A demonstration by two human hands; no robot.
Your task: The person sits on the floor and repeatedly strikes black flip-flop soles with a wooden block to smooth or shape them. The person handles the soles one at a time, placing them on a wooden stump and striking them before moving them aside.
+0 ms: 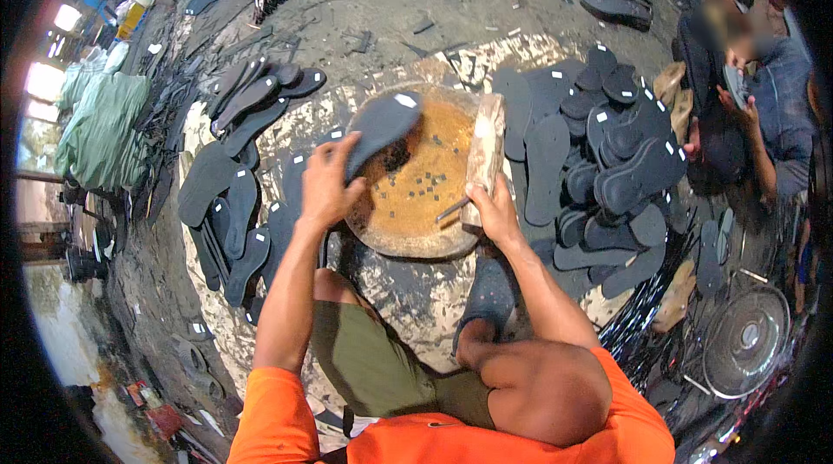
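My left hand [326, 183] grips the near end of a black sole [387, 127] with a small white label. The sole is tilted over a round wooden block [373, 237] whose worn top is orange-brown. Several small dark square bits [427, 179] lie scattered on that top. In my right hand [495, 211] are a pale, rough wooden bat [486, 139] and a thin dark metal rod [453, 207], both closed in by the fingers. The rod's tip points left across the block's edge. How the fingers part the two is hidden.
Stacked black soles [638, 156] with white labels crowd the right. More soles [232, 204] lie on the left. A person [768, 108] sits at the far right holding a sole. A round fan guard [746, 338] stands lower right, and a green cloth bundle [102, 130] at left.
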